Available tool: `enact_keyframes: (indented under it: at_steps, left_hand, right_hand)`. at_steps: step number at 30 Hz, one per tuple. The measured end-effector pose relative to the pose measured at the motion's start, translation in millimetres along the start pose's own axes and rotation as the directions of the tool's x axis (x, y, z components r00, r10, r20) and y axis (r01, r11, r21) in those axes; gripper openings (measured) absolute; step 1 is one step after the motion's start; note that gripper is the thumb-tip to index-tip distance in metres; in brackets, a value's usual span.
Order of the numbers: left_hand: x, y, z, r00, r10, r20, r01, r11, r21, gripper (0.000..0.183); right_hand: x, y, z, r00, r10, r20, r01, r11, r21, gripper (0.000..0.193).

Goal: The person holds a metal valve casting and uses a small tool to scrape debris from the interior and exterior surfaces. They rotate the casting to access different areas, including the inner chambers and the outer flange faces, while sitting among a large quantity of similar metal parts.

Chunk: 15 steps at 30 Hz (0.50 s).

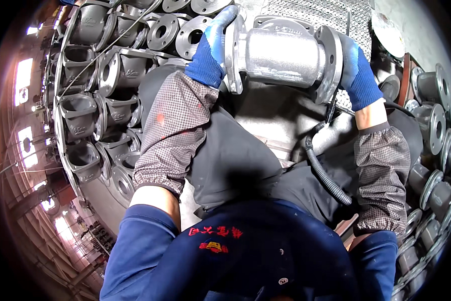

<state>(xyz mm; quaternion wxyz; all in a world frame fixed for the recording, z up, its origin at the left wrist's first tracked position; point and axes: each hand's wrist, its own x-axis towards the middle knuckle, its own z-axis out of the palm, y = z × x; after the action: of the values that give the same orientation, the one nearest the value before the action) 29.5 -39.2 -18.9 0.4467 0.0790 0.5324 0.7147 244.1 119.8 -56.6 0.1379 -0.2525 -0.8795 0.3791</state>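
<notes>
Between my hands is a silver-grey flanged valve body point(283, 56), lying on its side with a round flange at each end. My left hand point(210, 52), in a blue glove, grips the left flange, one finger stretched up along its outer face. On the other side, my right hand point(356, 72), gloved in blue too, holds the right flange; most of its fingers are hidden behind the metal. A black corrugated hose point(324, 173) runs below the right flange and over my right thigh.
Many grey flanged castings point(119, 70) stand packed in rows on the left, with a thin rod lying across them. More castings point(430, 123) crowd the right side. A textured metal plate point(318, 12) and a pale round disc point(387, 34) are beyond the valve body.
</notes>
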Motion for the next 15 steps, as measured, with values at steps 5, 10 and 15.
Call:
enact_keyframes:
  at_steps: [5,10,15]
  left_hand:
    - [3,0,-4,1.000,-0.005,0.010,0.005,1.000,-0.010,0.033]
    - [24,-1,-26,0.993,0.097,0.071,-0.100,0.994,0.037,0.034]
    - [22,-1,-28,0.995,-0.045,0.091,0.049,0.998,-0.048,0.039]
  right_hand:
    - [6,-22,0,0.834,0.481,0.270,-0.435,0.274,0.858,0.039]
    - [6,-19,3,0.911,0.383,0.152,-0.324,0.438,0.838,0.040]
    - [1,-32,9,0.946,0.311,0.090,-0.232,0.458,0.858,0.049]
